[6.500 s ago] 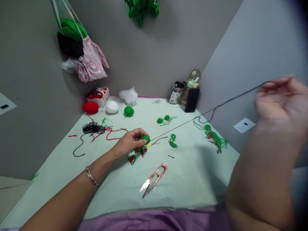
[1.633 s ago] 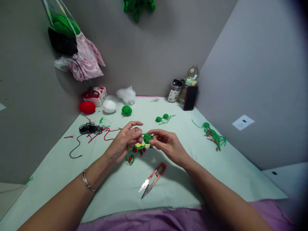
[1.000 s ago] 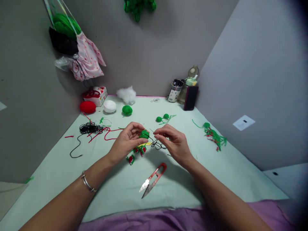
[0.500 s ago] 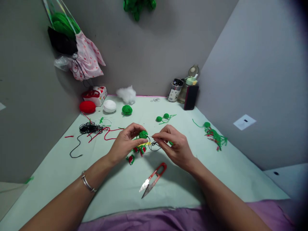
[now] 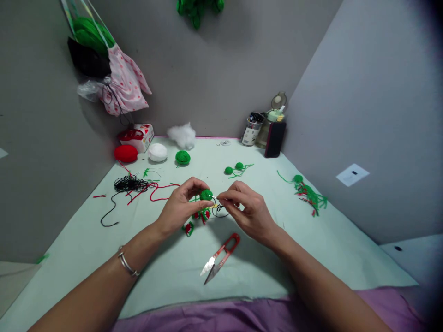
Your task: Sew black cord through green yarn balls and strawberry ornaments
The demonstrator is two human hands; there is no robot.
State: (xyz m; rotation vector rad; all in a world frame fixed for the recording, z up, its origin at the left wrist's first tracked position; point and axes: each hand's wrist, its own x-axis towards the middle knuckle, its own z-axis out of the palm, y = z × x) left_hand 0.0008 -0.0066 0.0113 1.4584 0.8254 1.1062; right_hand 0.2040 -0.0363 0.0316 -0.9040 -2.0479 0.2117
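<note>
Pale tabletop [image 5: 166,272], right hand [image 5: 248,210] in fingertip pinch

Your snips [image 5: 225,251] have shiny metal blades [image 5: 208,266] and a glossy red handle [image 5: 236,236]. Beyond them, you hold a rough, matt green yarn ball [image 5: 206,194] in your left hand [image 5: 183,203] and a slim, shiny, metallic-looking needle [image 5: 212,197] in your right hand [image 5: 247,206]. Beneath the snips spreads a matt, pale-green covering [image 5: 166,276]; nearer you than them, creased purple cloth [image 5: 207,316].
</note>
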